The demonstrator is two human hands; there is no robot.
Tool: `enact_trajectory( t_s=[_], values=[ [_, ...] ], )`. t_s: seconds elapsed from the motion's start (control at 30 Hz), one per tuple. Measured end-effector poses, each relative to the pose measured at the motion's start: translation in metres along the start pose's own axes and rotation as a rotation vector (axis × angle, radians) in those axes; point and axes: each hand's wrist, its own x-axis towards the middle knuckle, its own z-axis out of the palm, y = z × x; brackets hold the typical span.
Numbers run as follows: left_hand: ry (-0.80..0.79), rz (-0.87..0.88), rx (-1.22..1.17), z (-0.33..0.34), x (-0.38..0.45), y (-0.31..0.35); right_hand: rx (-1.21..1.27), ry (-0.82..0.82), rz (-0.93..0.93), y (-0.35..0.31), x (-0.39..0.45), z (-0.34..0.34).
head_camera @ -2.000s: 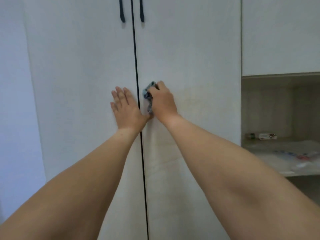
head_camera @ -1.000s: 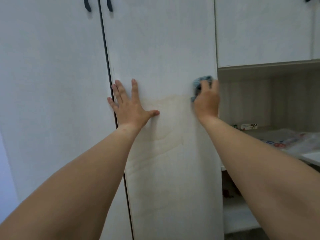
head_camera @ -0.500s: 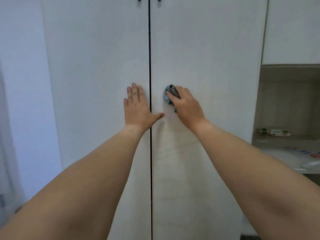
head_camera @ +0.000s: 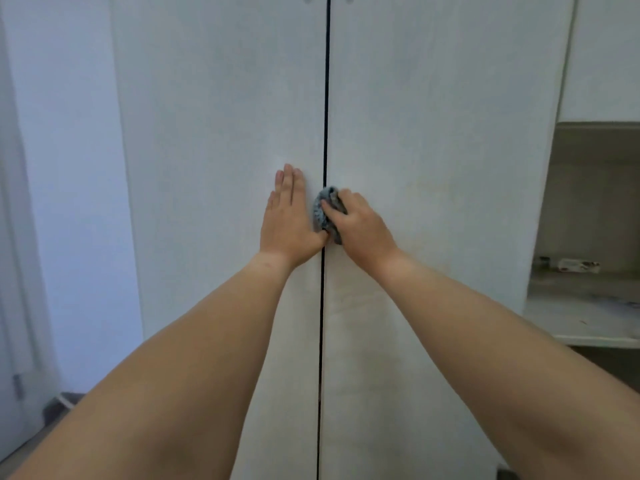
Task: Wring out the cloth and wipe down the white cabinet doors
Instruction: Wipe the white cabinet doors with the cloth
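While right hand [head_camera: 360, 226] grips one cloth [head_camera: 323, 211], two doors [head_camera: 221, 133] shut.

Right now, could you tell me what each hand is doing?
Left hand: open, flat on the left door.
Right hand: gripping the cloth.

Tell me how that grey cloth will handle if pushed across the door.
The cloth is bunched under the right hand, so it is likely soft and floppy. It probably slides easily over the smooth right door. It looks light.

Matt white cabinet doors [head_camera: 433, 133] show a faint woodgrain; the grey cloth [head_camera: 323, 211] looks nubbly, speckled
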Motion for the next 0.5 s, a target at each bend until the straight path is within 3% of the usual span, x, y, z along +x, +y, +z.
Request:
enact_trajectory(
  t_s=[0.1,0.23,0.27,0.4,0.43,0.5],
  values=[
    [0.007,-0.014,0.021,0.004,-0.014,-0.002,-0.101,-0.103,-0.147,0.018,-0.001,-0.011],
    [0.003,-0.045,0.027,0.007,-0.018,0.014,0.008,0.122,0.352,0.028,0.023,-0.019],
    [0.010,-0.035,0.023,0.008,-0.017,0.020,-0.004,0.105,0.374,0.020,0.022,-0.018],
    [0.021,-0.015,-0.014,0.015,-0.018,0.050,-0.092,-0.039,-0.008,0.033,-0.019,-0.016],
    [0.002,-0.019,-0.017,0.016,-0.017,0.057,-0.109,-0.049,-0.012,0.051,-0.027,-0.022],
    [-0.017,-0.015,-0.009,0.017,-0.014,0.068,-0.125,0.096,0.214,0.093,-0.043,-0.037]
  ],
)
